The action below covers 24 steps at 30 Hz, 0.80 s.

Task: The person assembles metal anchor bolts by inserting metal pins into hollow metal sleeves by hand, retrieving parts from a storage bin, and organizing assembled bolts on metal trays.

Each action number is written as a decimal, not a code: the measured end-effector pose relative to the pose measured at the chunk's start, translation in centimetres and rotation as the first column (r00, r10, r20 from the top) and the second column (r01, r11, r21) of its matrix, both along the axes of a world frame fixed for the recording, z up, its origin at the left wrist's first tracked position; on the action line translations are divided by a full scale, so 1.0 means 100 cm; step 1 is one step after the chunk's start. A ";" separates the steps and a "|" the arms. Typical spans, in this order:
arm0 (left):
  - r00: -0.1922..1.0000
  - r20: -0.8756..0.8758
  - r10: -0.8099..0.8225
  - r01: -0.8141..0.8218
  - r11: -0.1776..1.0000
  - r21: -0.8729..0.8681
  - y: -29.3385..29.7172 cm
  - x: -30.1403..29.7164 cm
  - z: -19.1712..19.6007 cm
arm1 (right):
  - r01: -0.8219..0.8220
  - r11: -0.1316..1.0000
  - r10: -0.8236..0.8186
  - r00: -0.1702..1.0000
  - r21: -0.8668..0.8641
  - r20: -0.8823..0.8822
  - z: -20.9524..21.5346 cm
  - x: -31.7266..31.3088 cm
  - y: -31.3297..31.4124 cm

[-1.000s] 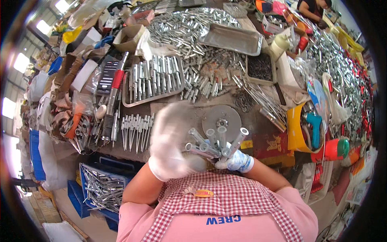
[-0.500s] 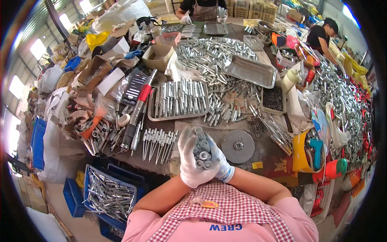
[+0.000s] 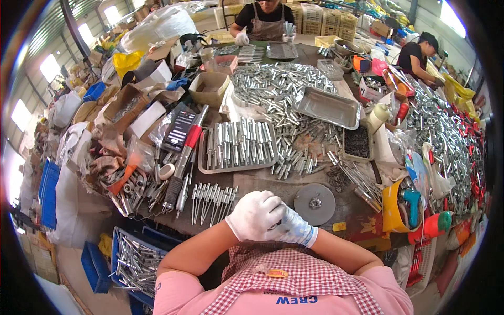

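Note:
My left hand (image 3: 256, 216), in a white glove, is closed with curled fingers over my right hand (image 3: 295, 228), gloved in white with blue marks. Between them sits a bundle of metal tubes, now almost wholly hidden; only a small dark gap shows between the gloves. Both hands are above the near edge of the table. Left of them several thin metal rods with thicker sleeves (image 3: 212, 199) lie in a row. A round grey disc (image 3: 315, 205) with a metal hub is just to the right.
Beyond the hands stands a metal tray (image 3: 242, 167) of upright-packed metal pins. Behind it spreads a heap of loose metal parts (image 3: 283, 84), with a shallow tray (image 3: 328, 107) on it. A yellow holder (image 3: 391, 205) is at right. Blue crates (image 3: 96, 268) stand below left. Two people work across the table.
My hands have turned over and closed together around the bundle of metal tubes, which showed between open palms before. They sit slightly lower, and the view has shifted a little.

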State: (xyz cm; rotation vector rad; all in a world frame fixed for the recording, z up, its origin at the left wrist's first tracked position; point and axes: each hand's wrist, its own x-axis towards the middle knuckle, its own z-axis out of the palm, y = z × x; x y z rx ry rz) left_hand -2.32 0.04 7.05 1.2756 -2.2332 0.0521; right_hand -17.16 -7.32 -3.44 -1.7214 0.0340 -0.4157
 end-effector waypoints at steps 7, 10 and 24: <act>0.997 -0.034 -0.062 0.056 0.986 -0.156 -0.007 0.008 -0.011 | 0.043 0.980 -0.046 0.999 -0.195 -0.013 0.015 0.000 -0.005; 0.996 -0.055 -0.071 0.061 0.986 -0.158 -0.015 0.013 -0.016 | 0.204 0.827 -0.292 0.952 -0.523 -0.091 0.034 -0.021 -0.032; 1.000 -0.004 -0.017 0.017 0.996 -0.090 -0.020 0.005 -0.005 | 0.384 0.895 -0.443 0.820 -0.226 -0.363 0.036 0.047 -0.142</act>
